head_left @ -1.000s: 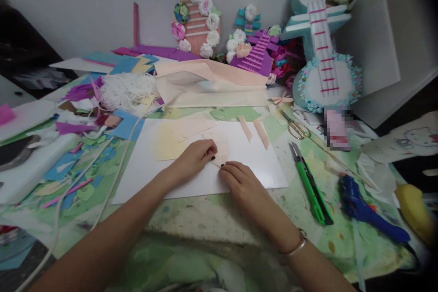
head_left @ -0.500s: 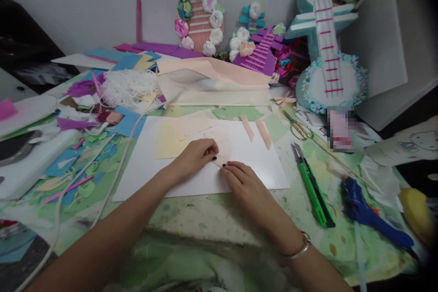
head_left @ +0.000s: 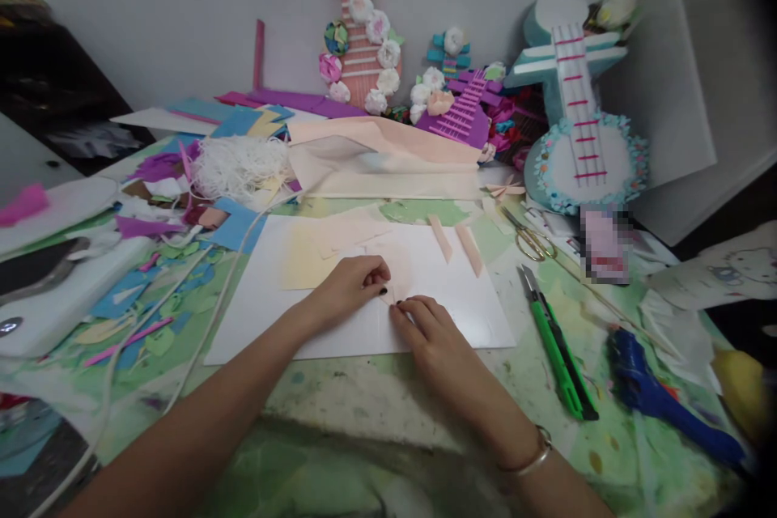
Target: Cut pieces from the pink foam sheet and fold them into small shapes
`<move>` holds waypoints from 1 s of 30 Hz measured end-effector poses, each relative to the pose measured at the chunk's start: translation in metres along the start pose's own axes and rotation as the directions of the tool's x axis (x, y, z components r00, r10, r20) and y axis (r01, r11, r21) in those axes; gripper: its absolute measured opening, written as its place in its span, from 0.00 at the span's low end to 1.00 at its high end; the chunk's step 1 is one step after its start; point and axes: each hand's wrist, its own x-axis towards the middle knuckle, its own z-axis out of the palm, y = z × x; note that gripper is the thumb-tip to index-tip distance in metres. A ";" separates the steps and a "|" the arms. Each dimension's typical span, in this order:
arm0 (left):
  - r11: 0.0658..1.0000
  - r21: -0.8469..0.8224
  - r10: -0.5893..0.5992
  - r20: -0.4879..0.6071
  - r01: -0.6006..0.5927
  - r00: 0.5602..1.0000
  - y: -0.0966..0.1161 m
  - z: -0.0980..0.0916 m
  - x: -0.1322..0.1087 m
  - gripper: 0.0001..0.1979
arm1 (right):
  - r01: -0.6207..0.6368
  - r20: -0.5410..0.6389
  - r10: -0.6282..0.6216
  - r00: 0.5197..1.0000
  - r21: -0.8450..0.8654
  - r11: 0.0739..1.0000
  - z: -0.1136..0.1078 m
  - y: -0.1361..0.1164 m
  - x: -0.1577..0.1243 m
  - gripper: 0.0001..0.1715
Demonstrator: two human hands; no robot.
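Observation:
A piece of pale peach paper (head_left: 398, 265) lies on the white board (head_left: 340, 336), between my hands. My left hand (head_left: 347, 285) is closed at its lower left edge, thumb and curled fingers pinching it. My right hand (head_left: 430, 332) grips the same edge from the right, fingertips pressed together close to my left thumb. Just behind my left hand rests a pale yellow sheet (head_left: 297, 259), with more peach paper (head_left: 349, 233) overlapping it. Two narrow folded peach strips (head_left: 440, 239) (head_left: 469, 249) lie at the board's right side.
To the right are gold-handled scissors (head_left: 529, 236), a green utility knife (head_left: 562, 356) with its blade showing, and a blue glue gun (head_left: 661, 401). A white cable (head_left: 210, 316) crosses the left side among paper scraps. Decorated paper instruments (head_left: 586, 121) stand at the back.
The view has tilted up slightly, so everything sits a little lower in the picture. My hands stay at the same paper edge, with only a small shift of the fingers.

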 end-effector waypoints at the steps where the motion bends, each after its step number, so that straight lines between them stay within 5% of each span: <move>1: 1.000 -0.001 0.004 0.001 -0.004 1.000 0.000 0.000 0.000 0.05 | 0.002 -0.003 -0.002 1.000 -0.003 1.000 0.001 0.000 0.000 0.22; 17: 0.934 0.315 0.203 -0.085 -0.167 0.975 0.002 0.016 -0.016 0.07 | 0.002 -0.013 -0.002 1.000 -0.047 0.999 0.003 0.001 0.000 0.24; 30: 0.891 0.453 0.141 -0.250 -0.013 0.958 -0.011 0.010 -0.013 0.06 | 0.008 -0.011 -0.009 1.000 -0.049 0.999 0.003 0.001 0.000 0.24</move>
